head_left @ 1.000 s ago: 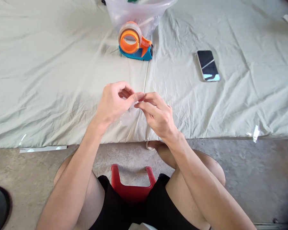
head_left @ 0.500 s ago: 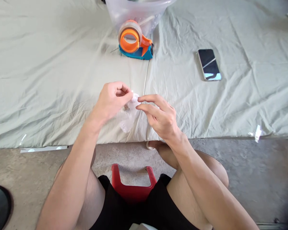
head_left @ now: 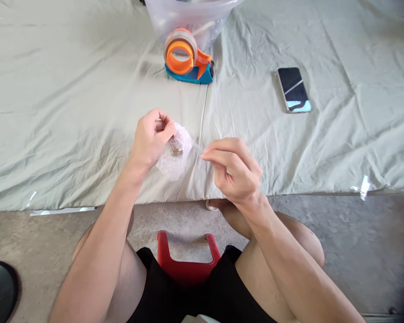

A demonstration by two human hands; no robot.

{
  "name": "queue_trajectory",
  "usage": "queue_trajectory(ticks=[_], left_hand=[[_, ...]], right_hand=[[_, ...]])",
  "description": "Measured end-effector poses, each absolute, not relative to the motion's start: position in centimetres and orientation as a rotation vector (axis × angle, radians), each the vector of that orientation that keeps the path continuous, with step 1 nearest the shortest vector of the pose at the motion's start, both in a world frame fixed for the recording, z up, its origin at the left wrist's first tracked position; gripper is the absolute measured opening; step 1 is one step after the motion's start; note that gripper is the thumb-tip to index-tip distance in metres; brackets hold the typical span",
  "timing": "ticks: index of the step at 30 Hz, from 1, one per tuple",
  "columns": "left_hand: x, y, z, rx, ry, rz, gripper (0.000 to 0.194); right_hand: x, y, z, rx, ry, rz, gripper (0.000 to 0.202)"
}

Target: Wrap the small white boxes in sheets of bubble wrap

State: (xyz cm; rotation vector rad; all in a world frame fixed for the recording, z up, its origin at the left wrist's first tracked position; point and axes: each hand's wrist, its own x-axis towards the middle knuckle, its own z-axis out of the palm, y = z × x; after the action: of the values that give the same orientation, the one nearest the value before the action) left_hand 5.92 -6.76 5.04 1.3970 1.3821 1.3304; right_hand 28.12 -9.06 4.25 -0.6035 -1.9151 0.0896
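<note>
A red plastic stool (head_left: pixel 188 270) is showing nearest, below the pale green cloth (head_left: pixel 87 112); over the cloth's near part, the hands are now spreading farther apart than a moment ago, and a thin clear strip (head_left: pixel 197 147) is stretching between them (it seems to be coming away from the wrap); the left hand (head_left: pixel 148 141) is pinching the crumpled clear bubble wrap (head_left: pixel 173 168), fingertips closed at its far left edge, something brown showing inside; the right hand (head_left: pixel 237 170) is holding the strip's end, thumb and forefinger nearly shut, the wrap lying left of those fingertips, apart from them; farther off, an orange-and-blue tape dispenser (head_left: pixel 204 74) is standing before a translucent plastic tub (head_left: pixel 195 11), a black-screened phone (head_left: pixel 293 89) lying right.
</note>
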Motion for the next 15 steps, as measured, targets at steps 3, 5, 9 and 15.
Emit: queue_trajectory(ticks=[3, 5, 9, 15], left_hand=[[5.7, -6.4, 4.8, 1.415, 1.368, 1.293, 0.019], [5.6, -6.4, 4.6, 1.432, 1.369, 1.287, 0.020], [5.5, -6.6, 4.6, 1.494, 1.366, 1.296, 0.011], [6.4, -8.3, 5.6, 1.663, 1.327, 1.254, 0.039]], right_hand=[[28.1, -9.2, 4.6, -0.611, -1.772, 0.039, 0.025], [27.8, -9.3, 4.9, -0.647, -1.636, 0.100, 0.020], [27.9, -8.8, 4.6, -0.855, -1.355, 0.491, 0.007], [30.3, -6.9, 2.4, -0.991, -1.186, 1.259, 0.018]])
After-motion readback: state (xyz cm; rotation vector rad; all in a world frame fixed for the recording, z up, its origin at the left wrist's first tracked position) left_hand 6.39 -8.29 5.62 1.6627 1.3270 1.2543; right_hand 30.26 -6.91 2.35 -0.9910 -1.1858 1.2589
